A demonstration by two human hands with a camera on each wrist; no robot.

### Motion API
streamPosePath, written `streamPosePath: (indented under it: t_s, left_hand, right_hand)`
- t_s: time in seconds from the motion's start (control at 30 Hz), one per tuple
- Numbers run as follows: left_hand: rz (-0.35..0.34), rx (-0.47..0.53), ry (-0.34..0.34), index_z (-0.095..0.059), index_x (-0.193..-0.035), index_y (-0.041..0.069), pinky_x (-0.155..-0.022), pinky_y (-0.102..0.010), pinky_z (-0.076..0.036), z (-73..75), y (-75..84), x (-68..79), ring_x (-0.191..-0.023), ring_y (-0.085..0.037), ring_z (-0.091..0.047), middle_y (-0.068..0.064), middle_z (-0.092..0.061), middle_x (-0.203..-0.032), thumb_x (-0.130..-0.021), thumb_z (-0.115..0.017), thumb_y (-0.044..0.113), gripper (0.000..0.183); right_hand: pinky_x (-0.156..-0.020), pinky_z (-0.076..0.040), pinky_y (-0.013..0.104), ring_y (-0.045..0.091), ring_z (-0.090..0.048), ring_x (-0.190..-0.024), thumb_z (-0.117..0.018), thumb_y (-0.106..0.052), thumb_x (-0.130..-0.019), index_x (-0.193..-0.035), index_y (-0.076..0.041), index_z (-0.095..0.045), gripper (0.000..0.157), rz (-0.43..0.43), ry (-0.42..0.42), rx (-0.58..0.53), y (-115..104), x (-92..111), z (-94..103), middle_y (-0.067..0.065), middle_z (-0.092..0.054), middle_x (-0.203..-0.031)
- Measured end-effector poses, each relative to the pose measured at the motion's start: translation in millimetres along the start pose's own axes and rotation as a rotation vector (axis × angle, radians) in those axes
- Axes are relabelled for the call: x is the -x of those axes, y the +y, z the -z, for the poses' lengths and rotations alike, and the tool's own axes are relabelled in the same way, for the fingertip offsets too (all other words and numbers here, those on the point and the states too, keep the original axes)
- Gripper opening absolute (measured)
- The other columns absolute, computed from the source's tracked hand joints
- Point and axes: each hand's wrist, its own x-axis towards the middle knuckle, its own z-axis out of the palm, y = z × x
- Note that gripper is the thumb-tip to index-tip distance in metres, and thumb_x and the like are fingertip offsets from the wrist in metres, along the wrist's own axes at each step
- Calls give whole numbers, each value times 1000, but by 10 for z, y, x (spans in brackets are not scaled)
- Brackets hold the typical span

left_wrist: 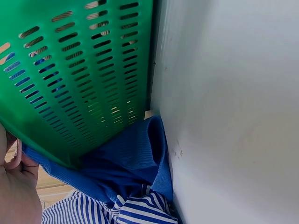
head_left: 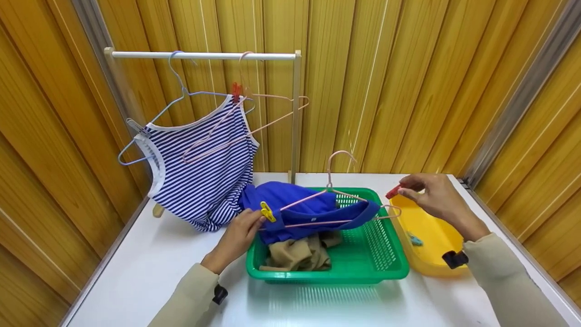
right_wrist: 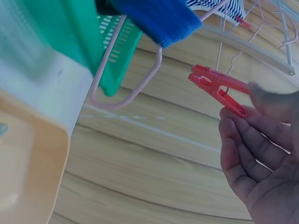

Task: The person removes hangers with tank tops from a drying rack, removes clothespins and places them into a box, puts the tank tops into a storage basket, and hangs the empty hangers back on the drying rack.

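My left hand (head_left: 236, 236) holds the left end of a pink wire hanger (head_left: 330, 175); in the left wrist view, its fingers curl round the looped end. A blue garment (head_left: 290, 195) hangs on that hanger, over a green basket (head_left: 336, 275). One yellow clothespin (head_left: 268, 212) grips the garment's left shoulder, right by my left fingertips. My right hand (head_left: 431, 195) pinches a red clothespin (right_wrist: 218, 84) between thumb and fingers, with its jaws pointing toward the hanger's bare right end. This pin is a short way from the garment's right shoulder.
Khaki cloth (head_left: 299, 254) lies in the basket. A yellow tub (head_left: 433, 269) with a teal clothespin (head_left: 415, 239) stands to its right. On the rack (head_left: 209, 55) at the back left hang a striped top (head_left: 199, 159) on a blue hanger and a bare pink hanger (head_left: 277, 96).
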Motion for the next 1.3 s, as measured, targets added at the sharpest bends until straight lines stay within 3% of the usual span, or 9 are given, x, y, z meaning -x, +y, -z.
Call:
streamPosePath:
  t_s: [0.07, 0.17, 0.23, 0.33, 0.6, 0.73, 0.9, 1.07, 1.3]
  left_hand:
    - [-3, -4, 5, -62, -101, 21, -67, -22, -40, 0, -2, -1, -76, -7, -45, 9, -47, -79, -105, -45, 29, 19]
    - [-2, -9, 6, -62, -102, 21, -67, -22, -40, 1, -2, -3, -76, -7, -45, 9, -48, -79, -105, -45, 29, 19]
    - [2, -10, 3, -62, -103, 21, -67, -22, -40, 1, 2, -4, -77, -7, -46, 9, -48, -80, -105, -44, 29, 20]
    - [9, -11, -2, -63, -104, 22, -68, -22, -41, 4, 8, -5, -77, -7, -46, 9, -49, -80, -105, -44, 31, 21]
    - [-2, -7, -1, -62, -104, 21, -68, -23, -41, 8, 14, -9, -78, -8, -45, 9, -48, -80, -105, -44, 30, 21]
    - [3, 6, -2, -62, -102, 21, -68, -22, -40, 7, 16, -10, -78, -7, -45, 9, -47, -79, -105, -43, 31, 21]
    - [11, 9, -4, -62, -100, 21, -67, -22, -40, 0, 12, 1, -77, -7, -45, 10, -46, -79, -105, -43, 31, 21]
    - [-14, 3, 5, -61, -99, 20, -66, -21, -39, -3, 9, -1, -76, -7, -45, 10, -46, -77, -105, -44, 29, 21]
    - [-7, 7, 2, -61, -99, 21, -66, -22, -39, 4, 7, 2, -76, -6, -44, 11, -45, -77, -105, -43, 31, 22]
  right_hand:
    - [-70, -53, 19, 25, -68, -84, -70, -18, -91, -108, -4, -72, 22, -14, -19, 11, 49, 16, 12, 10, -74, -94]
    - [-74, -58, 32, 30, -68, -86, -71, -16, -89, -110, 2, -70, 28, -32, -34, 37, 145, 48, 12, 15, -73, -96]
    - [-79, -57, 43, 33, -67, -89, -71, -15, -88, -113, 4, -68, 32, -61, -52, 56, 218, 74, 5, 18, -72, -98]
    - [-82, -55, 51, 37, -66, -92, -69, -16, -89, -116, 7, -65, 36, -126, -95, 79, 335, 103, -20, 21, -71, -101]
    - [-74, -56, 40, 23, -60, -80, -69, -19, -89, -113, 7, -66, 35, -260, -329, 87, 664, 183, -215, 20, -68, -99]
    - [-80, -56, 44, 23, -57, -81, -71, -20, -88, -110, 3, -68, 32, -304, -402, 101, 769, 234, -299, 16, -67, -98]
    - [-82, -55, 48, 25, -57, -83, -74, -20, -86, -115, 7, -64, 40, -327, -462, 112, 833, 269, -363, 19, -66, -100]
    - [-78, -56, 46, 27, -59, -83, -74, -24, -86, -118, 7, -62, 46, -291, -468, 142, 801, 254, -365, 24, -64, -103]
    - [-78, -56, 48, 33, -64, -90, -69, -25, -90, -120, 4, -63, 42, -215, -372, 150, 604, 183, -265, 26, -66, -109]
